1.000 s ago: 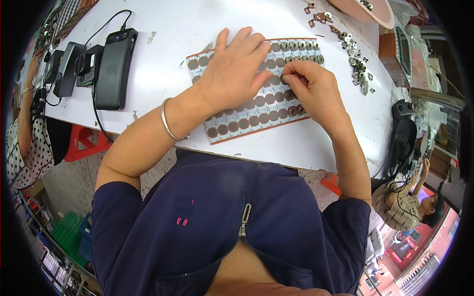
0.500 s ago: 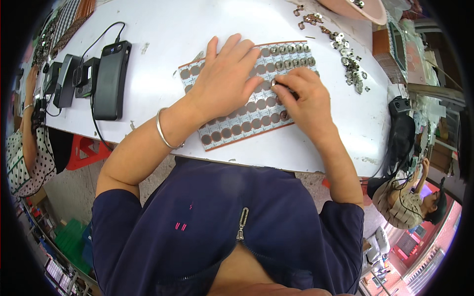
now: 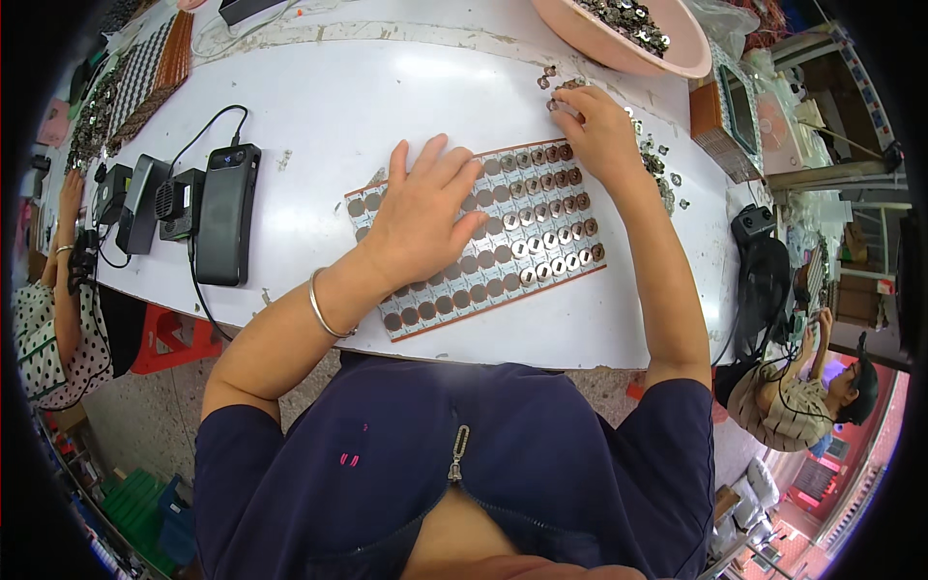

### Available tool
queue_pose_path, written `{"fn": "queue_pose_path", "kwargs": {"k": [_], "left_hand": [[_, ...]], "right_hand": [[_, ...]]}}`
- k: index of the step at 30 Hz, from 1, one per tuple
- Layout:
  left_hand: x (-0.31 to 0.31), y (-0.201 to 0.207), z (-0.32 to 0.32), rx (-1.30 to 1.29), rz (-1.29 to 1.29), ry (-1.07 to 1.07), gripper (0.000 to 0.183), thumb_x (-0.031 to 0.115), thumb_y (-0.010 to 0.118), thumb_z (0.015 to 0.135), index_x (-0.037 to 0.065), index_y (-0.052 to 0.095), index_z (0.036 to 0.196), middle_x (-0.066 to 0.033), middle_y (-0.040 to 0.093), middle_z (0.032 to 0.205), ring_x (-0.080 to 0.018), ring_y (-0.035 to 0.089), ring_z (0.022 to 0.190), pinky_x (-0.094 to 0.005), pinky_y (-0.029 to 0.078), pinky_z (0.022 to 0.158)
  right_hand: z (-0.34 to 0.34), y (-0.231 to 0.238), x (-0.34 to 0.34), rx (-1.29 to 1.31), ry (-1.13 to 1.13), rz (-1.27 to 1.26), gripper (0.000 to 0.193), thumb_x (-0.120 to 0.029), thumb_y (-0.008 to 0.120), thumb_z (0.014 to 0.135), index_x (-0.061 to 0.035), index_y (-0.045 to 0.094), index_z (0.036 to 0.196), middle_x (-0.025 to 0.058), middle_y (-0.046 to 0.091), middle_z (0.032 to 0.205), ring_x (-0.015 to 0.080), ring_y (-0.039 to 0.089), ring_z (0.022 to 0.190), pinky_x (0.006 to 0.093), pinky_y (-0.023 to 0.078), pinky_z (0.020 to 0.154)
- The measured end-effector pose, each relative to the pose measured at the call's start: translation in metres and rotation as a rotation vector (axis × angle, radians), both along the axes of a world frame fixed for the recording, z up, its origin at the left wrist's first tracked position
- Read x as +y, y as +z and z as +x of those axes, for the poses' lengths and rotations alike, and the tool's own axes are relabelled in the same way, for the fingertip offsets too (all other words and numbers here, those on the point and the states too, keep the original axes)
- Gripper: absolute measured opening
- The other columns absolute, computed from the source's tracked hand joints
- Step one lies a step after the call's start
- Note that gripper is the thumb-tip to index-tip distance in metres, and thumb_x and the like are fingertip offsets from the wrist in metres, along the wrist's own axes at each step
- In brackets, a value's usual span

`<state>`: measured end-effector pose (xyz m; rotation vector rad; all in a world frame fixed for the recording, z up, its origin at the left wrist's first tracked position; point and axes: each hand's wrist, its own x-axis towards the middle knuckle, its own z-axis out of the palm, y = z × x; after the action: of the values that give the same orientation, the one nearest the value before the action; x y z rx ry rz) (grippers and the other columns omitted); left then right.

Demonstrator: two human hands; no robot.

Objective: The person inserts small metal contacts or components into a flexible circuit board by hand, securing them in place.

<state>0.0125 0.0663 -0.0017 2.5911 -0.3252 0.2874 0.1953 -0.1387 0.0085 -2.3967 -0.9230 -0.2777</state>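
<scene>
A rectangular panel [image 3: 462, 302] with orange-brown long edges lies tilted on the white table, bearing rows of dark round discs. Small silvery metal pieces [image 3: 552, 240] sit on the discs in its right part. My left hand [image 3: 422, 217] lies spread across the panel's left part, fingers apart, hiding some discs. Beyond the panel's far right corner, my right hand [image 3: 597, 130] is at a scattered strip of loose metal pieces [image 3: 656, 166]. Its thumb and forefinger are curled toward each other at a small brownish piece; whether they grip it is hard to make out.
A pink bowl [image 3: 692, 43] of metal pieces stands at the far right, near a brown stack [image 3: 720, 121]. A black power bank [image 3: 228, 215], adapters and cables lie at the left. Stacked panels [image 3: 155, 72] are at far left. Other people sit at both sides.
My right hand has moved from the panel's right part away to the loose pieces. My left hand stays on the panel. The view has shifted, showing more of the bowl.
</scene>
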Motion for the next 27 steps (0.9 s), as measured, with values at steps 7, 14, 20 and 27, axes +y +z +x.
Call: {"fn": "queue_pose_path", "kwargs": {"k": [7, 14, 20, 27], "left_hand": [[0.000, -0.002, 0.002, -0.052, 0.014, -0.014, 0.052, 0.021, 0.070, 0.087, -0.002, 0.054, 0.131, -0.0141, 0.052, 0.136, -0.0424, 0.039, 0.138, -0.0630, 0.023, 0.113], [0.002, -0.002, 0.002, -0.052, 0.003, 0.000, 0.048, 0.018, 0.069, 0.088, -0.002, 0.056, 0.129, -0.0144, 0.052, 0.136, -0.0402, 0.040, 0.138, -0.0630, 0.023, 0.113], [0.001, -0.005, -0.002, -0.047, -0.002, 0.016, 0.045, 0.015, 0.066, 0.090, -0.001, 0.057, 0.130, -0.0150, 0.053, 0.138, -0.0394, 0.038, 0.141, -0.0621, 0.023, 0.115], [0.001, -0.002, 0.000, -0.008, -0.022, 0.001, 0.045, 0.016, 0.066, 0.091, 0.000, 0.057, 0.132, -0.0153, 0.053, 0.139, -0.0395, 0.037, 0.141, -0.0623, 0.022, 0.116]], "right_hand": [[0.018, -0.010, 0.003, -0.126, 0.100, -0.046, 0.014, -0.015, 0.065, 0.090, -0.0042, 0.070, 0.098, 0.0122, 0.070, 0.101, 0.0335, 0.068, 0.094, 0.0400, 0.054, 0.083], [-0.046, 0.047, 0.013, 0.589, -0.036, 0.132, 0.022, -0.017, 0.052, 0.100, -0.0019, 0.068, 0.100, 0.0081, 0.069, 0.077, 0.0146, 0.062, 0.060, 0.0319, 0.052, 0.063], [-0.078, 0.042, 0.011, 0.822, 0.132, -0.076, 0.016, -0.012, 0.060, 0.096, -0.0012, 0.071, 0.101, -0.0011, 0.060, 0.074, 0.0069, 0.052, 0.062, 0.0248, 0.046, 0.057], [-0.077, 0.037, 0.021, 0.719, 0.124, -0.164, 0.012, -0.010, 0.066, 0.088, -0.0006, 0.071, 0.093, 0.0045, 0.062, 0.068, 0.0123, 0.054, 0.062, 0.0301, 0.046, 0.060]]}}
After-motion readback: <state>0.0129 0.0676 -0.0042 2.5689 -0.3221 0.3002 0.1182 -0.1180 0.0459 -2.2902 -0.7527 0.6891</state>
